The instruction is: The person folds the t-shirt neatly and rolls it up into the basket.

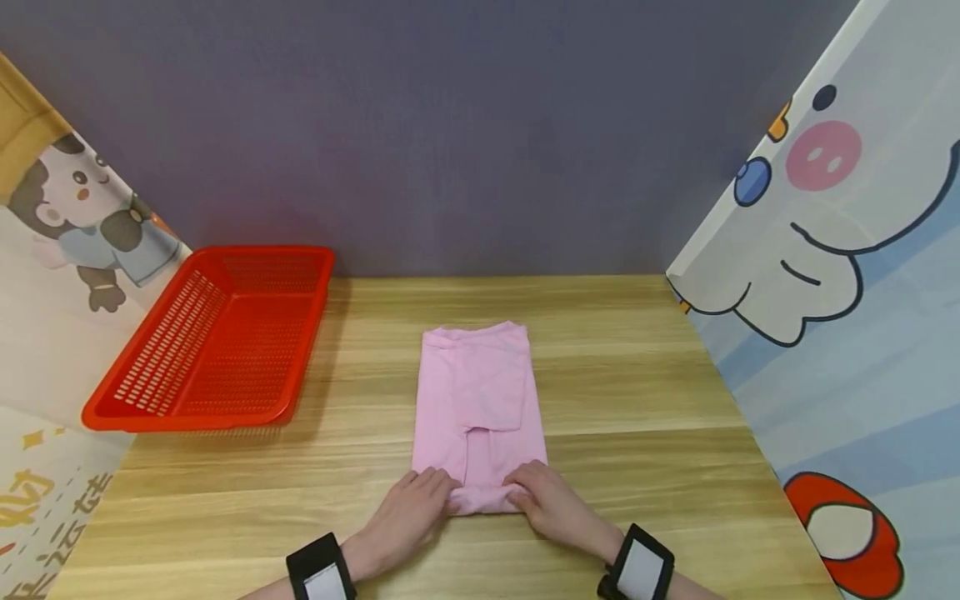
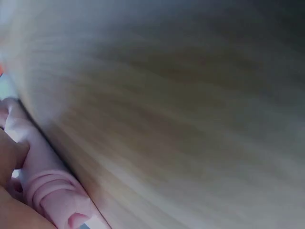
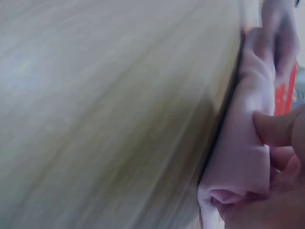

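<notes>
A pink cloth garment (image 1: 438, 400), folded into a long rectangle with a smaller flap on top, lies on the wooden table. Its near edge is rolled up into a thick fold. At the left end of this roll, my left hand (image 1: 416, 510) grips the fabric with curled fingers. My right hand (image 1: 553, 502) holds the roll's right end, thumb on the near side. In the right wrist view, the thumb (image 3: 276, 128) presses into the rolled cloth (image 3: 240, 157). The left wrist view shows layered spirals at the roll's end (image 2: 57, 195).
A red perforated plastic basket (image 1: 300, 367) stands at the table's left side. Behind the wooden table (image 1: 622, 375) rises a grey wall (image 1: 450, 142). Cartoon-printed panels (image 1: 885, 350) flank both sides. Each wrist wears a black strapped device (image 1: 321, 567).
</notes>
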A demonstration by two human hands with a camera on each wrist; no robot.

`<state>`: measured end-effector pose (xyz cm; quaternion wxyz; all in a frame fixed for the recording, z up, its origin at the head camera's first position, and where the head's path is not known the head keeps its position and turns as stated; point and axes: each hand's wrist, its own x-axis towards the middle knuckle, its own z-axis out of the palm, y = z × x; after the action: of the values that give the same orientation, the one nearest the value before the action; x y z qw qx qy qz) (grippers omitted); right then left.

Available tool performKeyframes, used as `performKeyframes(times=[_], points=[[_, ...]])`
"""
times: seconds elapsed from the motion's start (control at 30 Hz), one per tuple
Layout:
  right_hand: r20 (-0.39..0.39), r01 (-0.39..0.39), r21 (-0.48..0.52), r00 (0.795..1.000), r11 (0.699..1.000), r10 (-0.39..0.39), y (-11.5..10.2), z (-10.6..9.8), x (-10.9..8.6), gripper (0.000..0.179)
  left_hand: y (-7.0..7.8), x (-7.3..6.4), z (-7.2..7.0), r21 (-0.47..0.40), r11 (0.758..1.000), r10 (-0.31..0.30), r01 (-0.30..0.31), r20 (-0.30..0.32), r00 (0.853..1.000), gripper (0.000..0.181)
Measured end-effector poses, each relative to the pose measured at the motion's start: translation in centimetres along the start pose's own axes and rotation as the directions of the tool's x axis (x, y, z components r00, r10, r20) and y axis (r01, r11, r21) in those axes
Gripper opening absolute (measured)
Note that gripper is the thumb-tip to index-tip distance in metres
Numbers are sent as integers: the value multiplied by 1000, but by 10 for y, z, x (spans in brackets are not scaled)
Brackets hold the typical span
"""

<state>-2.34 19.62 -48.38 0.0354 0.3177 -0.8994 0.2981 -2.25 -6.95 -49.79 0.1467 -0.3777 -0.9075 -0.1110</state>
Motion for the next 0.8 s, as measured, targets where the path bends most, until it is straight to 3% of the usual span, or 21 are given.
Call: performKeyframes(times=[0.07,0.17,0.27,0.33,0.4,0.5,0.63,0.8], points=[[-20,42,-127,999,991,-45,-2,3,-4,16,2,2,-1,-83,995,-51,53,25,998,9],[-37,113,-297,991,948,-129,-3,7,-10,35,3,5,-4,-182,974,-123,137,86,989,9],[-56,152,-364,981,919,-185,0,9,-12,45,2,10,-6,-227,954,-169,195,129,977,12],[-74,162,-356,977,920,-200,3,11,-12,39,2,11,-7,-220,955,-171,197,129,977,12],[-85,162,-316,976,935,-198,3,12,-11,31,2,9,-6,-161,975,-137,154,111,984,13],[-80,152,-236,981,960,-175,3,12,-9,23,4,1,-5,18,996,-87,86,60,994,20],[-32,107,-119,993,987,-111,3,7,-4,16,6,-7,-6,231,969,-85,88,-23,996,38],[54,27,45,998,999,-30,3,-4,4,15,10,-4,-9,309,948,-61,71,-43,997,45]])
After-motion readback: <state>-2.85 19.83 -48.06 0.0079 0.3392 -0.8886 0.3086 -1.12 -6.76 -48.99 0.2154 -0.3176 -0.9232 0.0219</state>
